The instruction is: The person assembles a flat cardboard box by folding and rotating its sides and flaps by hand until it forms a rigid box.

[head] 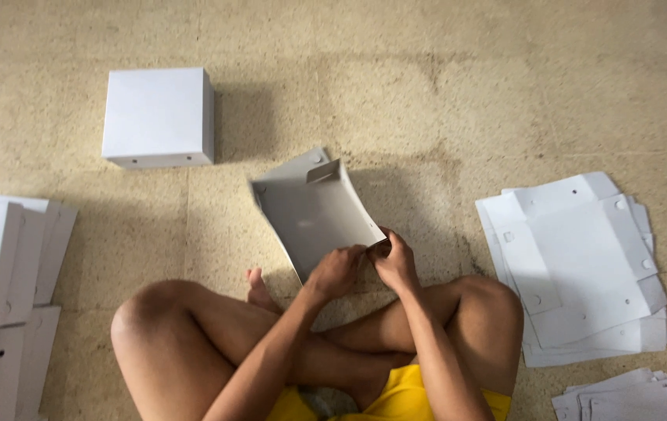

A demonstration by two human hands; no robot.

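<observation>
The person sits cross-legged on the floor, both hands gripping the near edge of a grey cardboard blank: left hand and right hand have fingers closed on it. It looks mid-fold. Flat blanks lie at three o'clock; a finished white box at eleven.

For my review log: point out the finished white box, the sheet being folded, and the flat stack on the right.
Finished white box (158,113), head view, top face.
Sheet being folded (310,214), head view, main panel.
Flat stack (583,265), head view, top sheet.
</observation>
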